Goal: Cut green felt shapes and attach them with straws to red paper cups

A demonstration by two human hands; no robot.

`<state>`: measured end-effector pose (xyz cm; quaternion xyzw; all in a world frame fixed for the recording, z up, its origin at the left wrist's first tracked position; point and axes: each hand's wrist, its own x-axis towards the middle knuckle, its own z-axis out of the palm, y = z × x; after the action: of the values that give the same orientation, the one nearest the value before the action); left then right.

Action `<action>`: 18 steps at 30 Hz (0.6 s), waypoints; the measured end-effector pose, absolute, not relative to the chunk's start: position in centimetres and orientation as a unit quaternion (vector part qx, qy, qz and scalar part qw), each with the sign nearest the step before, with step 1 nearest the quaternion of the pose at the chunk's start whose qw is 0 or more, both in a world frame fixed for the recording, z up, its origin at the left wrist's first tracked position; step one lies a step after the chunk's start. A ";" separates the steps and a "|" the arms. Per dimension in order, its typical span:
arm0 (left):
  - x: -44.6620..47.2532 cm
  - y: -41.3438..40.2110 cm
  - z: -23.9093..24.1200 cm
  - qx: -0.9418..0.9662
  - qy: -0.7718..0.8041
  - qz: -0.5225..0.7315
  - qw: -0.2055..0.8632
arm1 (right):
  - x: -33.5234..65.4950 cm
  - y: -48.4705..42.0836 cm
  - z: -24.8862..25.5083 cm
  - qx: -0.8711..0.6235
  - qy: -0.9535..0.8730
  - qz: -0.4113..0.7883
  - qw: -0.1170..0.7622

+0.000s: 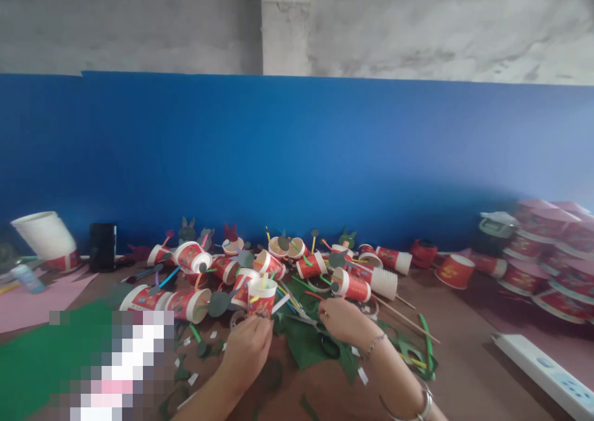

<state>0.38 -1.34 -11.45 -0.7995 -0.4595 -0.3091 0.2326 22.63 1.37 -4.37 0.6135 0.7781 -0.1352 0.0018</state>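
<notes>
My left hand (248,348) is closed around the lower part of a red paper cup (262,297) with a white rim. The cup stands upright, and short yellow and green pieces show at its mouth. To the right, my right hand (346,323) hovers over the clutter with its fingers pinched together. A thin red strip (314,295) lies just beyond those fingertips; I cannot tell whether they touch it. Under and beside that hand are scissors with black handles (328,345) on dark green paper scraps (299,347). Whatever the right fingertips hold is hidden.
Many decorated red paper cups (185,304) lie tumbled across the table's back. Stacked pink-topped cups (552,272) stand far right, near a white power strip (541,371). Green sheet (55,353) and pink sheet (51,297) lie left. A blue panel (297,155) rises behind.
</notes>
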 end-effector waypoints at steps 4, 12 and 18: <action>0.2 -1.2 -12.2 -0.809 -0.460 -0.308 0.200 | 22.1 1.2 -4.6 0.608 0.781 -0.142 0.008; 0.3 -0.9 -12.3 -0.798 -0.496 -0.331 0.086 | 19.8 0.6 -5.5 0.577 0.803 -0.145 -0.036; 0.1 -0.8 -12.2 -0.793 -0.499 -0.346 0.055 | 18.3 0.7 -7.0 0.572 0.801 -0.158 -0.081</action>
<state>0.09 -0.80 -12.19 -0.7927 -0.4992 -0.3456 0.0545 18.31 0.71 -6.95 0.5716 0.8012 -0.1577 -0.0810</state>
